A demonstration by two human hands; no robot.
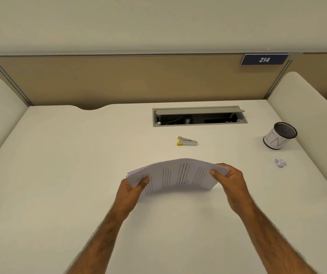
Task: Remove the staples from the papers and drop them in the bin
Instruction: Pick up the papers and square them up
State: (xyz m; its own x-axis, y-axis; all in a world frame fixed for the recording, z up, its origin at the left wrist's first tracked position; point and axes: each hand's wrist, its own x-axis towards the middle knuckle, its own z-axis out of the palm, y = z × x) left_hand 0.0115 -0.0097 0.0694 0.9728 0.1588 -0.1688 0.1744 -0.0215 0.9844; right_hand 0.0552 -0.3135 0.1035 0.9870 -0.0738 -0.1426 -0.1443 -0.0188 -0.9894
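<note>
Both hands are clamped on one stack of papers (178, 175): the left hand (133, 186) pinches its left edge and the right hand (231, 184) its right edge, thumbs on top. The stack is bowed upward between them, and it looks to be just above the table (60, 155).

No staple can be made out on the sheets, so where the stack is bound is unknown. With the stack arched like this, loose sheets could slide and fan out if either pinch eases. Both hands are occupied, and the yellow-tipped staple remover (187, 141) lies beyond the papers, so one hand must let go to fetch it. That is likely when the stack would sag or spill.

The bin (280, 138), a small mesh cup wrapped in white paper, stands well apart at the far right. A pulled staple carried that far could drop onto the table, where it would be hard to spot. A speckled little heap (280, 163) lies in front of the bin, too small to identify.

The table is smooth and off-white, with an open cable hatch (198, 116) at the back. A beige partition (119, 80) carries a plate (264, 59) reading 214, and white dividers flank both sides.
</note>
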